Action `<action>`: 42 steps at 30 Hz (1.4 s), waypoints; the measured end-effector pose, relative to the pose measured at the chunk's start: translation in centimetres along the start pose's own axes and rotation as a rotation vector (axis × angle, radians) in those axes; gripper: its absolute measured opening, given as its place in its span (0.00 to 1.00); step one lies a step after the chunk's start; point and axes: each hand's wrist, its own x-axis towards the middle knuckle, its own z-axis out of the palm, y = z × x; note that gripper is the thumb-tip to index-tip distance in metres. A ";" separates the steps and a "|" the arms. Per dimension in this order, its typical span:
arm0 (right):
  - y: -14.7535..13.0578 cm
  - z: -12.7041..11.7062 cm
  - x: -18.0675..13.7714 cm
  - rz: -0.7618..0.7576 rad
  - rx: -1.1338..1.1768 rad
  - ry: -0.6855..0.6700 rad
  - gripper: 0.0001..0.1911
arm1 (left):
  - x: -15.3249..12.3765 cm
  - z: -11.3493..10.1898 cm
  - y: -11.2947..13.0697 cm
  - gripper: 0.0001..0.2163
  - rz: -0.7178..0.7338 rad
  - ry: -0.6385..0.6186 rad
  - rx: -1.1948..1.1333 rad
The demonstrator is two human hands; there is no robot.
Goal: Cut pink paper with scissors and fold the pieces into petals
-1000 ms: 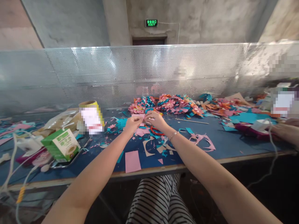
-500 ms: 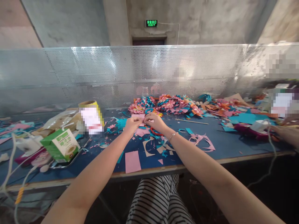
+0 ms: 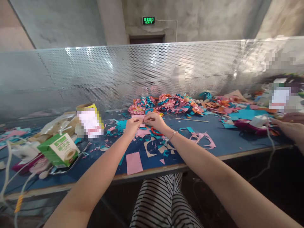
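My left hand (image 3: 132, 124) and my right hand (image 3: 155, 121) meet over the middle of the table, fingertips pinched close together. Between them is a piece of pink paper (image 3: 137, 116), partly covered by the fingers. Just behind lie heaps of paper flowers (image 3: 172, 103) in pink, blue and orange. Something red and looped (image 3: 156, 132) lies beneath my right hand. Pink and blue paper scraps are scattered around both hands. A pink paper sheet (image 3: 134, 162) rests flat at the table's front edge.
On the left stand a green and white drink carton (image 3: 59, 150) and a yellow-edged tube (image 3: 95, 110). A thin stick (image 3: 192, 120) lies to the right. Perforated metal panel (image 3: 114, 72) closes the back. Another person's hand (image 3: 285, 126) is at the far right, near a purple object (image 3: 249, 126).
The camera view has shifted and tilted slightly. Both hands stay pinched together at the pink paper, with only small finger movement.
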 end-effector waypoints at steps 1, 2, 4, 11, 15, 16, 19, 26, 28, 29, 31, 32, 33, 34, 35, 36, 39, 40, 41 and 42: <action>0.1 0.0 0.0 -0.009 -0.010 -0.009 0.03 | 0.0 0.0 -0.1 0.12 0.001 0.004 -0.006; 0.2 0.1 0.0 -0.016 -0.025 -0.022 0.03 | 0.1 -0.1 -0.2 0.11 -0.002 0.009 -0.009; 0.4 0.1 0.0 -0.024 -0.063 -0.047 0.04 | 0.3 -0.2 -0.4 0.11 -0.011 0.017 -0.009; 0.4 0.1 0.0 -0.001 -0.108 -0.021 0.06 | 0.4 0.0 -0.6 0.11 -0.022 -0.002 -0.073; 0.1 0.7 0.0 0.086 -0.048 0.040 0.05 | 0.2 0.1 -0.2 0.12 -0.001 -0.006 -0.075; 0.1 0.9 0.0 0.134 0.001 0.056 0.06 | 0.1 0.1 -0.1 0.12 0.008 -0.001 -0.070; 0.3 1.6 0.0 0.247 0.175 0.111 0.09 | -0.1 0.1 -0.1 0.13 0.043 0.006 -0.061; 0.4 2.4 0.2 0.324 0.346 0.202 0.17 | -0.4 0.0 0.3 0.13 0.062 0.008 -0.045; 0.2 2.6 0.2 0.328 0.368 0.219 0.17 | -0.5 -0.1 0.5 0.12 0.068 0.009 -0.042; 0.0 2.7 0.2 0.328 0.379 0.226 0.17 | -0.5 -0.1 0.6 0.12 0.072 0.009 -0.040; -0.3 2.9 0.2 0.322 0.393 0.244 0.18 | -0.5 -0.1 0.7 0.13 0.078 0.014 -0.044; -0.4 2.9 0.2 0.318 0.393 0.254 0.18 | -0.5 -0.1 0.7 0.13 0.077 0.019 -0.051; -0.6 3.0 0.2 0.314 0.390 0.261 0.18 | -0.5 0.0 0.7 0.13 0.072 0.025 -0.060; -0.7 3.0 0.2 0.311 0.384 0.265 0.18 | -0.5 0.0 0.7 0.13 0.066 0.030 -0.070; -0.8 3.0 0.2 0.305 0.374 0.263 0.18 | -0.5 0.0 0.7 0.13 0.059 0.032 -0.078; -0.8 2.9 0.2 0.295 0.360 0.254 0.18 | -0.5 0.0 0.7 0.13 0.054 0.033 -0.082; -0.8 2.6 0.1 0.228 0.276 0.206 0.16 | -0.4 -0.1 0.6 0.11 0.054 0.032 -0.064; -0.8 2.5 0.1 0.201 0.239 0.185 0.15 | -0.4 -0.1 0.6 0.11 0.054 0.032 -0.051; -0.8 2.5 0.0 0.179 0.199 0.160 0.13 | -0.4 -0.2 0.6 0.10 0.053 0.031 -0.036; -0.8 2.4 0.0 0.164 0.159 0.137 0.11 | -0.4 -0.2 0.6 0.10 0.050 0.033 -0.020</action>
